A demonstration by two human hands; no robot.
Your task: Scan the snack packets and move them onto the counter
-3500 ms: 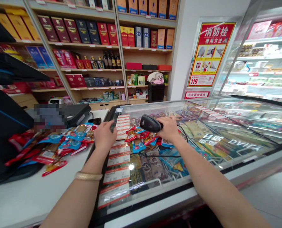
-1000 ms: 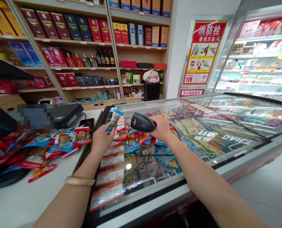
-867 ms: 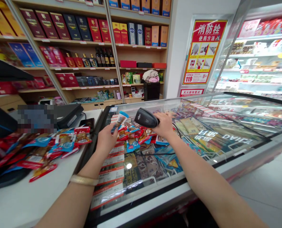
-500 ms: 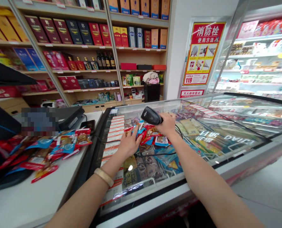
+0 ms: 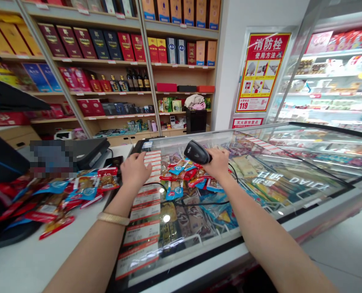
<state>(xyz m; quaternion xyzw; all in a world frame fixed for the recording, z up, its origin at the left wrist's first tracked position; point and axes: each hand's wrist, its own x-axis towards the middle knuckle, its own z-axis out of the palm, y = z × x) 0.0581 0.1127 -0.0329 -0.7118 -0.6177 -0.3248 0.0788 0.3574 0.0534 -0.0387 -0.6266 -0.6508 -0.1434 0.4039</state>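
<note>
My right hand [image 5: 217,163] is wrapped round the handle of a black barcode scanner [image 5: 197,152], whose head points left above the freezer's glass top. Below and left of the scanner lies a loose pile of small red and blue snack packets [image 5: 175,190] on the glass. My left hand [image 5: 135,170] hovers near the freezer's left edge, between that pile and the counter. Its fingers are slightly bent and apart, and nothing shows in them. Close to its left side is a second heap of similar packets [image 5: 85,185] on the white counter [image 5: 68,256].
The chest freezer [image 5: 260,228] has paper price labels [image 5: 142,234] along its left side. A black cable [image 5: 205,203] crosses the glass. On the counter stand a black flat device [image 5: 91,148] and a dark monitor [image 5: 1,175]. Shelves of boxes [image 5: 107,42] line the back wall.
My left hand has moved left off the packet pile on the glass towards the counter, uncovering packets there. My right hand still holds the scanner in nearly the same place.
</note>
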